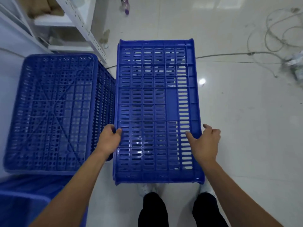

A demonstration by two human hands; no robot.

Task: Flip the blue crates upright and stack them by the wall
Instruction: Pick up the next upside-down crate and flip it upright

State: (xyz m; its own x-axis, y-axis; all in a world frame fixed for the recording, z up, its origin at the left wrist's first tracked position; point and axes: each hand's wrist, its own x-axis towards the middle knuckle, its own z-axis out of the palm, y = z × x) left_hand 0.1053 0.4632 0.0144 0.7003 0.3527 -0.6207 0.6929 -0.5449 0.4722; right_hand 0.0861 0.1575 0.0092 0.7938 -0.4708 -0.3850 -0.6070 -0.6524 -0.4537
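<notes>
- Bottom of frame: dark trouser legs and pale shoes, planted just behind near short edge of centre crate; blurred blue crate corner at lower left, too soft to read orientation
- Left hand clenched on left long edge of centre crate, fingers curled over rim, thumb on slotted face
- Right hand at right long edge, fingers spread, thumb on top face; looks part-closed, full grip not certain
- Centre crate: mid-frame, slotted base facing camera, so judged upside down; whether lifted or resting on floor cannot tell
- Step judged: start of flip on this crate, both sides taken; next move calls for firm hold on both long edges, lift, rotation to bring opening up, then carry toward wall
- Second crate at left of frame, close beside centre crate; mesh bottom visible, orientation unclear; sits on another blue layer
- Edges: tight gap on left side, risk of knocking neighbour crate during turn; white shelf rack upper left beyond that
- Open room: bare glossy floor right of frame; cables at upper right, trip hazard; bottle at top centre, well apart
</notes>
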